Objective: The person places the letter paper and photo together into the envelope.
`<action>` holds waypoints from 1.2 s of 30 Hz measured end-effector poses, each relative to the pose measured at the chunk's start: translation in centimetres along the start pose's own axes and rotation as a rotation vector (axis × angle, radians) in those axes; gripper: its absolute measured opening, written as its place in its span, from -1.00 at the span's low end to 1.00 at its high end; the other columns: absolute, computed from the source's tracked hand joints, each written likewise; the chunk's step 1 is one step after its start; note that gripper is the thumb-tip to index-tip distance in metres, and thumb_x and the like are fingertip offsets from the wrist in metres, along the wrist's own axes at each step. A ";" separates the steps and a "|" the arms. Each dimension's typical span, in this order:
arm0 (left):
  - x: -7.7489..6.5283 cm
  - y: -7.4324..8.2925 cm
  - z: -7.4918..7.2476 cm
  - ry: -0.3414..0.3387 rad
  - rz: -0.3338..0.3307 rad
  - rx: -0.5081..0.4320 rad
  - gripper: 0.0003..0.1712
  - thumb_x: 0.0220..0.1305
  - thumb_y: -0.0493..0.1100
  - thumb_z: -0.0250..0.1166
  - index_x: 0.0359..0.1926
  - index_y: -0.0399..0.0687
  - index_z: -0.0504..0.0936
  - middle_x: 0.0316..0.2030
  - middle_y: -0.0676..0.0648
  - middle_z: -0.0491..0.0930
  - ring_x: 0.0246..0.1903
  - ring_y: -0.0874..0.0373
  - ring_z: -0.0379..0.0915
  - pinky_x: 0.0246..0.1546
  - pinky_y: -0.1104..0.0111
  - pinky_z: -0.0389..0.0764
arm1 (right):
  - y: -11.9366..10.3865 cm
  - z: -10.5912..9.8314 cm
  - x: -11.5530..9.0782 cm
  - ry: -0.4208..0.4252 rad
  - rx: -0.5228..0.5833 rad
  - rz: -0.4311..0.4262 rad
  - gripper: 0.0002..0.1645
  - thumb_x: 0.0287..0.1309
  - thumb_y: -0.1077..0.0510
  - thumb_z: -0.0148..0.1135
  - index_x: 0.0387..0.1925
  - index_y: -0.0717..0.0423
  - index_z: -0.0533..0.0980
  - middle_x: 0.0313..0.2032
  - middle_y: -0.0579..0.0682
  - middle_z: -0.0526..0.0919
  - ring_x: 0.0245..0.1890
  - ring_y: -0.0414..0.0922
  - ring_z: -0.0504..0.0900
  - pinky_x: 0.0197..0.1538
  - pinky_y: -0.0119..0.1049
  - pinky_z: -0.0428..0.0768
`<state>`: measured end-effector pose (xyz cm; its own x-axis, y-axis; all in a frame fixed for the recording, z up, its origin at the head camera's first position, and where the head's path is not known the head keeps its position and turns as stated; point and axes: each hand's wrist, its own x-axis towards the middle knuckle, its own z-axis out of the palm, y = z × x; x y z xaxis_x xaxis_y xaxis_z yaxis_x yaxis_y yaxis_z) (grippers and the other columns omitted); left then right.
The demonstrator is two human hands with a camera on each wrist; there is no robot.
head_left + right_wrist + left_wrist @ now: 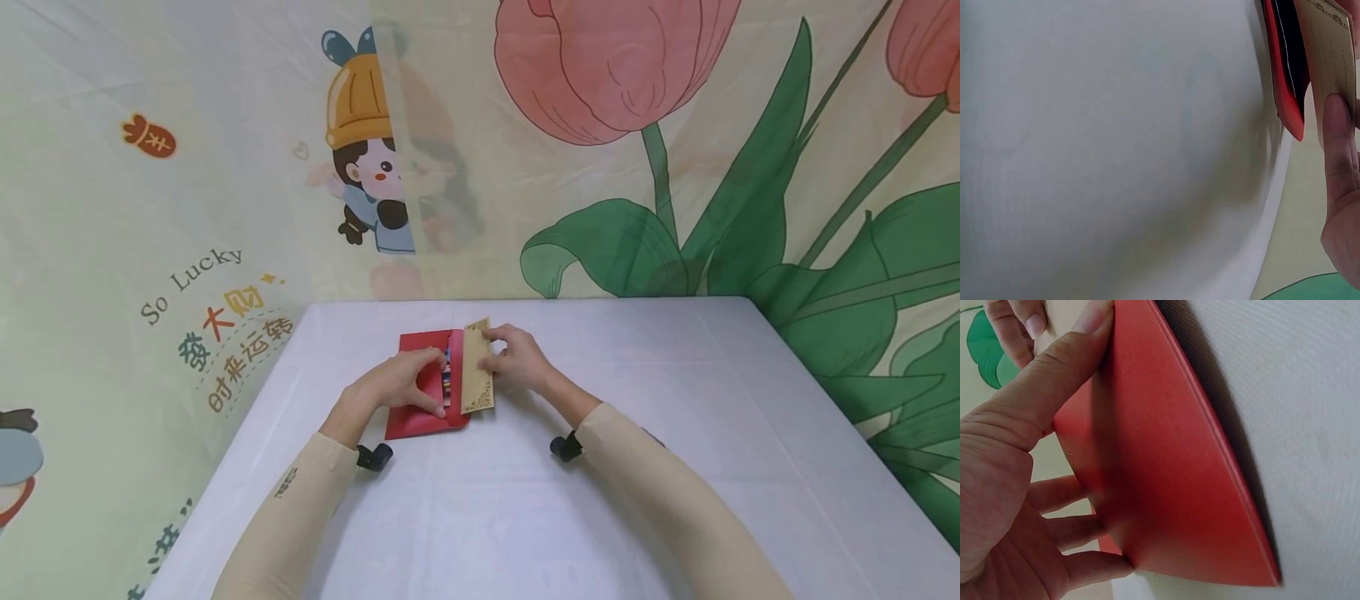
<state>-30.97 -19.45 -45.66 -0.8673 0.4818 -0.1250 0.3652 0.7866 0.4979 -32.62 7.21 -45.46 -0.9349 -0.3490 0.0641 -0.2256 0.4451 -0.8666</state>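
A red envelope lies on the table toward its back, mouth to the right. My left hand holds it near the mouth, thumb at the near side and fingers at the far side. In the left wrist view the envelope bows between thumb and fingers. A strip of something colourful shows in its mouth; the rest is hidden. My right hand pinches a beige card with ornate corners, upright along the envelope's right edge. Printed lines show on the card in the right wrist view.
A white cloth covers the table. Behind it hangs a printed backdrop with tulips and cartoon figures. Black wrist cameras sit on the left cuff and right cuff.
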 end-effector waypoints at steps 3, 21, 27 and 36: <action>0.0 0.0 0.0 0.001 -0.001 0.003 -0.06 -0.15 0.32 0.68 0.25 0.21 0.51 0.15 0.10 0.50 0.20 0.10 0.36 0.05 0.15 0.71 | 0.0 0.3 0.1 0.001 -0.032 -0.003 -0.22 0.19 0.22 0.50 0.41 0.26 0.43 0.27 0.21 0.55 -0.39 -0.17 0.68 -0.29 -0.34 0.72; 0.0 -0.1 -0.1 0.001 0.001 -0.019 -0.07 -0.14 0.30 0.69 0.25 0.21 0.51 0.15 0.12 0.49 0.21 0.11 0.36 0.02 0.18 0.73 | -0.4 1.3 0.4 -0.014 -0.096 0.029 -0.22 0.23 0.15 0.50 0.43 0.17 0.43 0.28 0.15 0.54 -0.36 -0.16 0.65 -0.29 -0.36 0.67; -0.1 0.0 -0.2 0.000 0.009 -0.017 -0.06 -0.13 0.31 0.68 0.26 0.18 0.51 0.14 0.11 0.50 0.19 0.10 0.37 0.10 0.12 0.69 | -0.5 1.7 0.5 -0.012 -0.082 0.008 -0.22 0.22 0.17 0.50 0.42 0.20 0.43 0.27 0.17 0.55 -0.39 -0.17 0.64 -0.29 -0.37 0.66; -0.1 -0.1 -0.3 -0.001 0.017 -0.001 -0.05 -0.17 0.35 0.67 0.24 0.19 0.52 0.12 0.12 0.51 0.17 0.11 0.38 0.18 0.11 0.64 | -0.7 2.1 0.6 -0.003 -0.105 -0.016 -0.23 0.20 0.17 0.51 0.40 0.21 0.45 0.24 0.18 0.57 -0.43 -0.20 0.60 -0.27 -0.39 0.61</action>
<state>-31.08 -19.69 -45.42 -0.8607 0.4953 -0.1178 0.3792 0.7781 0.5008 -32.45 4.91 -45.86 -0.9303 -0.3590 0.0757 -0.2680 0.5238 -0.8086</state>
